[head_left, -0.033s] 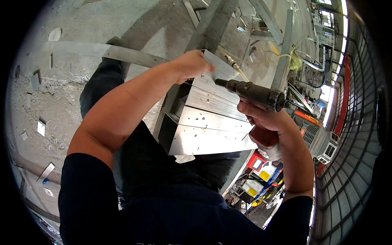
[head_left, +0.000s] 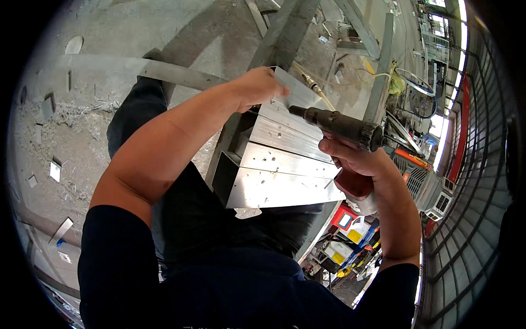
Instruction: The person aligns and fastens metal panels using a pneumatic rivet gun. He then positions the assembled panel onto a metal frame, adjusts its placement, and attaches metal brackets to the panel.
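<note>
Several silvery rectangular metal tubes (head_left: 296, 159) lie side by side in front of me, their upper faces dotted with small holes and bits. Curled over the left end of the farthest tube (head_left: 293, 82) is my left hand (head_left: 259, 89), its fingers closed on the edge; part of the grip is hidden. My right hand (head_left: 350, 155) is wrapped round a dark pneumatic rivet gun (head_left: 342, 125) with a red and whitish base. Its nose points left, above the far tubes and close to my left fingertips. Whether it touches metal I cannot tell.
Steel beams (head_left: 287, 33) hold up the tubes and run away from me. A brass hose fitting (head_left: 313, 85) with a pale hose lies beyond. Tools and boxes (head_left: 345, 247) crowd the lower right. Scraps litter the concrete floor (head_left: 82, 131) at left.
</note>
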Motion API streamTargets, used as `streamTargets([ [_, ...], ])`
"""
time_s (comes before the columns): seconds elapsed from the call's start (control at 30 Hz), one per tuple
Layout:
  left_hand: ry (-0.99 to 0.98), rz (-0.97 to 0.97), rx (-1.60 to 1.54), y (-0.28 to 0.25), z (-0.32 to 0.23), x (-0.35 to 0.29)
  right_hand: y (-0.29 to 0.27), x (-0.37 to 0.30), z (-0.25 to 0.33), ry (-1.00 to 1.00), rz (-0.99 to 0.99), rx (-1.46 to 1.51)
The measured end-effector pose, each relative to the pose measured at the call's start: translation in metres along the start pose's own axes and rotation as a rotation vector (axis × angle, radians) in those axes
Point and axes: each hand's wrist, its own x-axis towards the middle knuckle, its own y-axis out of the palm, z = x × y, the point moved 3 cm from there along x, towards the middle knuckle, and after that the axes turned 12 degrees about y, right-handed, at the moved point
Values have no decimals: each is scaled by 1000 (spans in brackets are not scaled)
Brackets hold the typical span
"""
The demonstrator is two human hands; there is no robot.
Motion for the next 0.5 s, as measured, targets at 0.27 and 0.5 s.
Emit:
streamTargets([
  [0.27, -16, -38, 53, 1, -10, -5, -1, 0, 4, 0, 27, -7],
  [0.5, 33, 26, 4, 1, -3, 3, -2, 0, 3, -53, 17, -45],
])
